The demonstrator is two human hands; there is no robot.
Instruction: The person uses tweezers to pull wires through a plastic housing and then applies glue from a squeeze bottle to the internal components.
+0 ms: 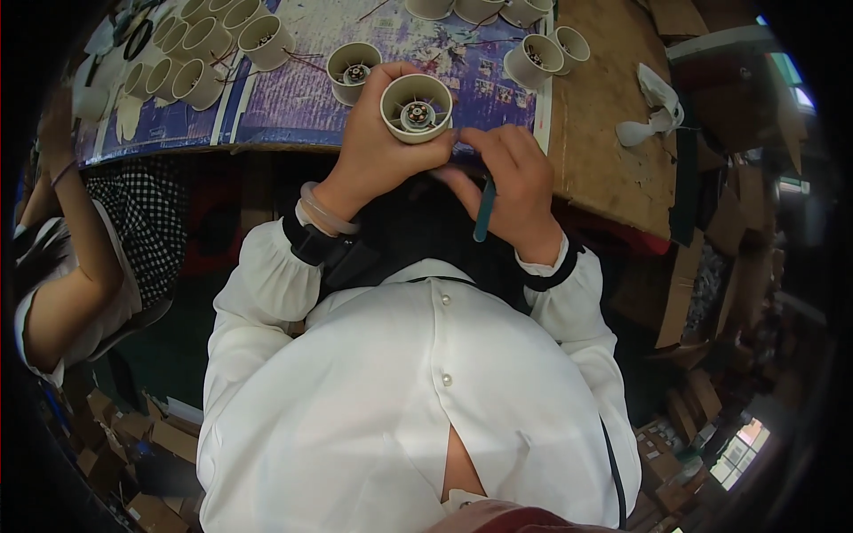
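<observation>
My left hand [369, 155] is wrapped round a cream-coloured cylindrical housing [415, 87], its open end tilted up. Inside that housing a small round motor [417, 115] with copper windings sits in the middle, held by thin spokes. Close against the housing's right side, my right hand [520, 173] has its fingers bent round a slim tool with a flat teal handle [484, 213]; the handle sticks out below the fingers. The tool's working end is hidden, so its kind cannot be told. Just beyond my left hand a similar housing [342, 60] with a motor stands on the table.
More cream housings [206, 40] crowd the far left of the purple-stained table cover [293, 102], some with red wires. Others [533, 60] stand far right. Crumpled white material [657, 102] lies on the brown board [613, 142]. A co-worker's arm [84, 222] is at left; cardboard boxes [684, 284] stand right.
</observation>
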